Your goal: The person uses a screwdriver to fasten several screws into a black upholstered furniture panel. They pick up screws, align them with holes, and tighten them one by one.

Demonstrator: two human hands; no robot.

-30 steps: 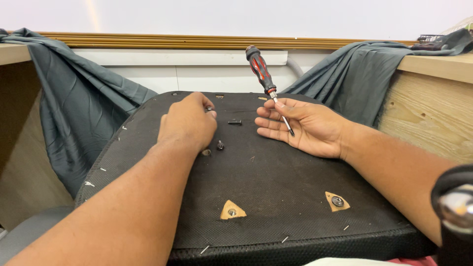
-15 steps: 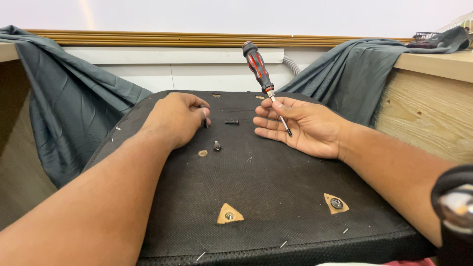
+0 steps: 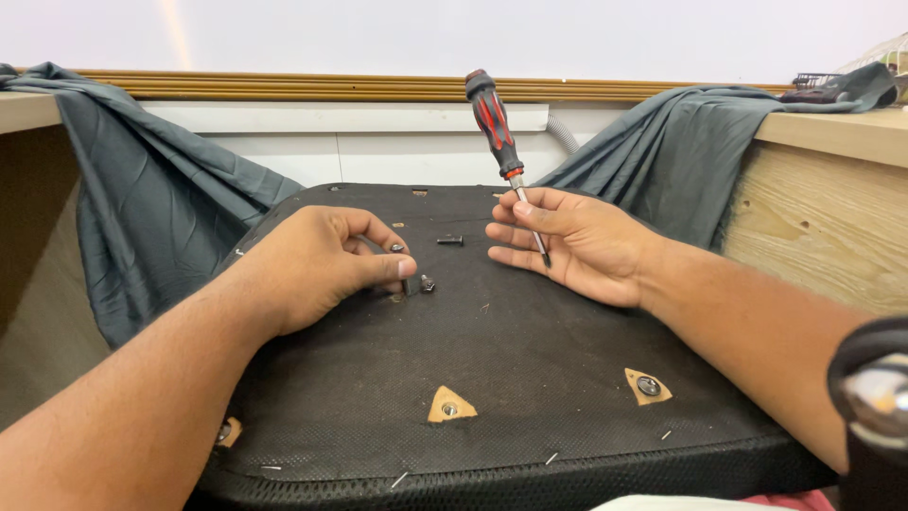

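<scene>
Head view: right hand loosely holds a screwdriver over the black panel, handle up and away, tip down; left hand pinches a small bolt.

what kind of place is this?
Likely a furniture or upholstery workshop: a black fabric-covered panel with staples, loose screws, a screwdriver in the right hand, plywood benches alongside.
</scene>
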